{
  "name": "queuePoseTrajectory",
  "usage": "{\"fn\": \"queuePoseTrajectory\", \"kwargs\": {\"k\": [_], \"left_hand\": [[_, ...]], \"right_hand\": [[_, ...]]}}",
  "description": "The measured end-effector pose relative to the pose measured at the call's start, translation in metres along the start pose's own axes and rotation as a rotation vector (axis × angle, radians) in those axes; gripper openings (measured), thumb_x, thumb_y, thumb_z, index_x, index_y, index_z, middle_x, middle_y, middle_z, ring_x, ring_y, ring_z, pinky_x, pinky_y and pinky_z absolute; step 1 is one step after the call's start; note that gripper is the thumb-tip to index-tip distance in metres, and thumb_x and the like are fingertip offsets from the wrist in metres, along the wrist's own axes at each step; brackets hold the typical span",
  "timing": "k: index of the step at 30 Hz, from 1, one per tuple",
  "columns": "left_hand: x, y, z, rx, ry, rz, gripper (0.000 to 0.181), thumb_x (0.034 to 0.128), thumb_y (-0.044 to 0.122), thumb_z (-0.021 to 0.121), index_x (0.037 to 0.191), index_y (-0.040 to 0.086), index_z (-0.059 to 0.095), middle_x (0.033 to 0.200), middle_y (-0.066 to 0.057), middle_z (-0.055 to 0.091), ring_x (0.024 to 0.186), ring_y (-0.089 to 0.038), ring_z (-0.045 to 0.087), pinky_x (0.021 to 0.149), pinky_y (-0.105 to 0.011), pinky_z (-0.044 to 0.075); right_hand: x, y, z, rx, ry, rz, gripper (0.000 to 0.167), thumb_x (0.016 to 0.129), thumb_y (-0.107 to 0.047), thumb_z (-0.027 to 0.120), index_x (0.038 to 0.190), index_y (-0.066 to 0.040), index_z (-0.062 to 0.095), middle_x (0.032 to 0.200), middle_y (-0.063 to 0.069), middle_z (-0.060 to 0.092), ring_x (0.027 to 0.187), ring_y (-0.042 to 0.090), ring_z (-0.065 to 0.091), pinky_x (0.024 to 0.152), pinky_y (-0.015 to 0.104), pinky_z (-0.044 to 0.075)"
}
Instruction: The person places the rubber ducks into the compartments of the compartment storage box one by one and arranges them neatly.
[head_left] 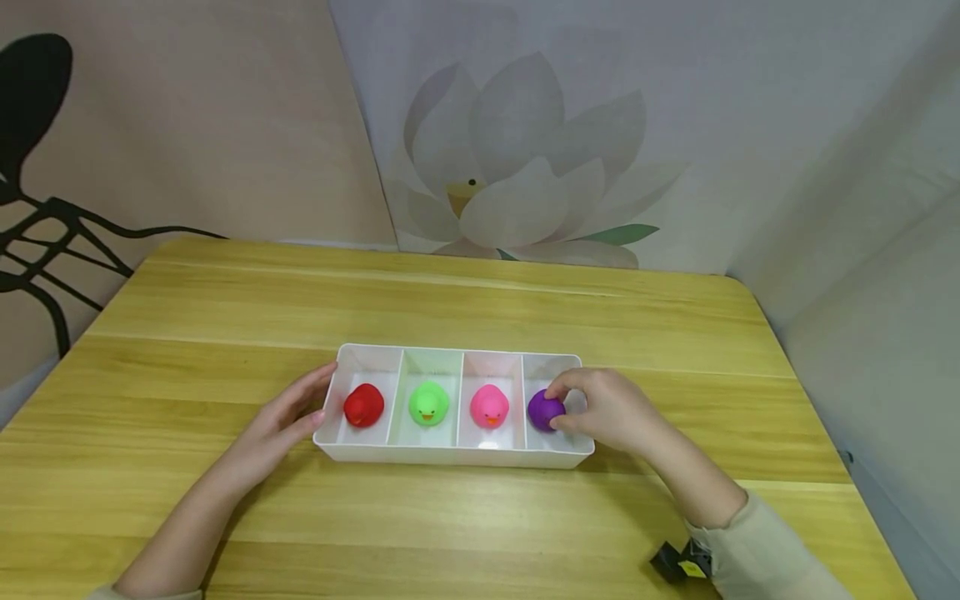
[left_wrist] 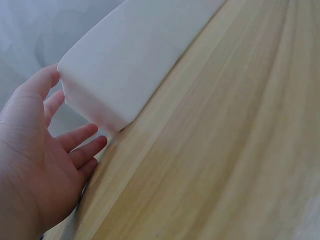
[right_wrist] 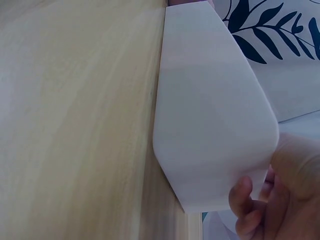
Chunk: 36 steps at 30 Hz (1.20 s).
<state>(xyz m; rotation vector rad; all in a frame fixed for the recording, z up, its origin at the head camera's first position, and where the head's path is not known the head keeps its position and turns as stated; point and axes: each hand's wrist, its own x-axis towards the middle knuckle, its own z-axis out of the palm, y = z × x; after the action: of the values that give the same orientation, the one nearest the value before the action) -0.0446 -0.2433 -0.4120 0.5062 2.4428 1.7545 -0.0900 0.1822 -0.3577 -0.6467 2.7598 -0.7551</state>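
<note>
A white divided box (head_left: 450,456) stands on the table, its compartments in one row. From left to right lie a red rubber duck (head_left: 363,406), a green rubber duck (head_left: 429,404), a pink rubber duck (head_left: 490,407) and a purple rubber duck (head_left: 545,411), one in each. My right hand (head_left: 611,410) reaches over the box's right end and pinches the purple duck between thumb and fingers. At the left end, my left hand (head_left: 281,429) touches the box with extended fingers (left_wrist: 82,137). Both wrist views show the box's plain outer wall (right_wrist: 210,110); the ducks are hidden there.
The wooden table (head_left: 450,533) has a wall hanging with a lotus print (head_left: 525,158) behind it. A black chair (head_left: 33,108) stands beyond its left edge. Near the right sleeve (head_left: 765,550) is a small black object (head_left: 675,562) with a yellow label.
</note>
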Motion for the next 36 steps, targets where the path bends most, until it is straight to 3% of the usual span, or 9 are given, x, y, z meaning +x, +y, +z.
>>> {"fn": "queuePoseTrajectory", "kwargs": {"k": [4,12,17,24,30,36], "left_hand": [[0.000,-0.002,0.000,-0.004,-0.001,0.006,0.054,0.0973,0.001,0.050,0.148,0.010,0.034,0.143,-0.024,0.039,0.125,-0.001,0.040,0.096,-0.014,0.035],[-0.001,-0.001,0.000,0.003,0.000,-0.004,0.055,0.0974,0.002,0.051,0.149,0.012,0.034,0.142,-0.023,0.039,0.124,-0.001,0.041,0.096,-0.014,0.036],[-0.001,-0.001,-0.001,0.001,0.002,-0.003,0.054,0.0974,0.002,0.051,0.148,0.011,0.035,0.143,-0.024,0.039,0.125,-0.001,0.040,0.096,-0.014,0.036],[-0.002,0.000,-0.002,0.003,0.006,-0.019,0.054,0.0977,0.003,0.051,0.149,0.012,0.035,0.142,-0.022,0.040,0.123,-0.002,0.041,0.095,-0.014,0.036],[-0.005,0.003,-0.002,-0.029,0.011,-0.010,0.055,0.0976,0.002,0.050,0.149,0.010,0.033,0.142,-0.021,0.041,0.124,-0.004,0.043,0.094,-0.015,0.037],[-0.011,0.008,-0.008,-0.087,-0.007,-0.032,0.052,0.0999,0.001,0.043,0.149,0.005,0.028,0.144,-0.014,0.042,0.127,-0.011,0.044,0.096,-0.016,0.038]], "right_hand": [[-0.001,0.000,0.001,0.006,0.011,-0.014,0.024,0.074,-0.015,0.083,0.096,-0.017,0.072,0.098,-0.006,0.068,0.091,0.020,0.060,0.079,0.041,0.047],[-0.007,0.002,0.000,0.069,0.048,-0.037,0.023,0.077,-0.019,0.081,0.098,-0.016,0.072,0.092,-0.008,0.066,0.062,0.012,0.047,0.057,0.030,0.042],[-0.013,0.003,-0.004,0.145,0.106,-0.041,0.021,0.081,-0.019,0.077,0.101,-0.014,0.072,0.080,-0.006,0.060,0.061,0.013,0.047,0.052,0.028,0.040],[-0.021,0.007,-0.009,0.259,0.243,-0.072,0.014,0.087,-0.012,0.071,0.101,-0.010,0.071,0.087,-0.008,0.063,0.065,0.014,0.051,0.054,0.027,0.043],[-0.031,0.018,-0.014,0.299,0.356,-0.059,0.012,0.090,-0.013,0.068,0.102,-0.013,0.071,0.077,-0.003,0.062,0.061,0.015,0.052,0.053,0.027,0.045],[-0.043,0.034,-0.020,0.277,0.398,-0.009,0.012,0.091,-0.012,0.067,0.102,-0.014,0.070,0.080,-0.001,0.066,0.059,0.014,0.051,0.051,0.025,0.044]]}}
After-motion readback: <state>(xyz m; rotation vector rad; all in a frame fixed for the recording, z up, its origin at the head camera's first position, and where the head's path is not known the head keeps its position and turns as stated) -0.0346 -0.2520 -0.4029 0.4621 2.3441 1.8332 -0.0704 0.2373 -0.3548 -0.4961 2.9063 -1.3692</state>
